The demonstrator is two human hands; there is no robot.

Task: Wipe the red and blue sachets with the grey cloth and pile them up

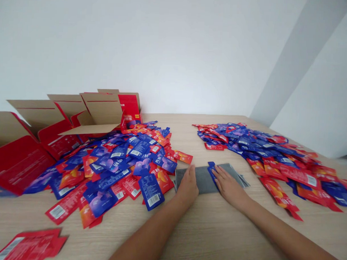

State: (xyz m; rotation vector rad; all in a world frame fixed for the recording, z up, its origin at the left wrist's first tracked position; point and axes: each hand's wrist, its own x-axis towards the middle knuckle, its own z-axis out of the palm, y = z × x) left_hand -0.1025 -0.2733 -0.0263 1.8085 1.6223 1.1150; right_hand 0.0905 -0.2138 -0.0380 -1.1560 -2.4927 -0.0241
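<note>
A folded grey cloth (202,181) lies flat on the table in front of me. My left hand (188,185) rests on its left part, fingers stretched out and close together, holding nothing I can see. On the right part of the cloth, my right hand (227,184) lies flat over a blue pouch (211,169), its fingers stretched out. The hand hides much of that pouch. Closest to my left hand are a blue pouch with a barcode (151,191) and an orange-red pouch (182,157), both at the edge of the left pile.
Blue and red pouches form a large pile (115,162) on the left and another pile (255,142) on the right. Several open red cardboard boxes (57,141) stand behind the left pile. Red pouches (29,246) lie at the near left of the wooden table (215,237).
</note>
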